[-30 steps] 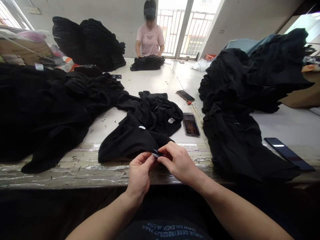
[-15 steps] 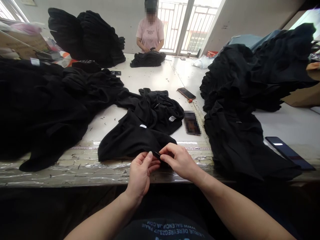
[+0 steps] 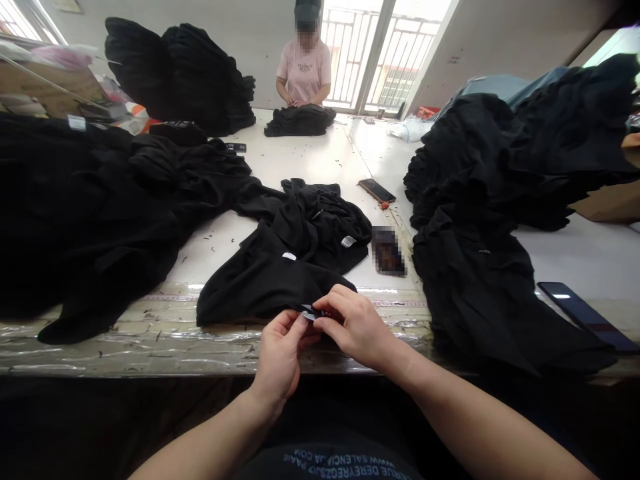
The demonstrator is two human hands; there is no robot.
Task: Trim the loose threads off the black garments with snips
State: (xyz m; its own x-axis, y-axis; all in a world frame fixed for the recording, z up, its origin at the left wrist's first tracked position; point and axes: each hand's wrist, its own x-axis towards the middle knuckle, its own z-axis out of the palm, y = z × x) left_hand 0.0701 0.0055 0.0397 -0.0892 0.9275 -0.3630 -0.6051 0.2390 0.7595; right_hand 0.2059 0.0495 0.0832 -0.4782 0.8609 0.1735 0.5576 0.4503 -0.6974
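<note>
Tilted now to show a shiny face, a small tag (image 3: 309, 312) sits pinched between the fingers of the left hand (image 3: 280, 357) and right hand (image 3: 355, 330), at a black garment's (image 3: 270, 283) edge, with black heaps (image 3: 90, 213) lying beyond.

Three phones (image 3: 377, 191) on the table (image 3: 300, 167), one co-worker (image 3: 304, 70), about six heaps of black clothes (image 3: 320, 227), two hands (image 3: 353, 327), and one small tag (image 3: 310, 312) pinched between them

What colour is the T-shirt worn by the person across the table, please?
The T-shirt is pale pink, as the head view shows.
</note>
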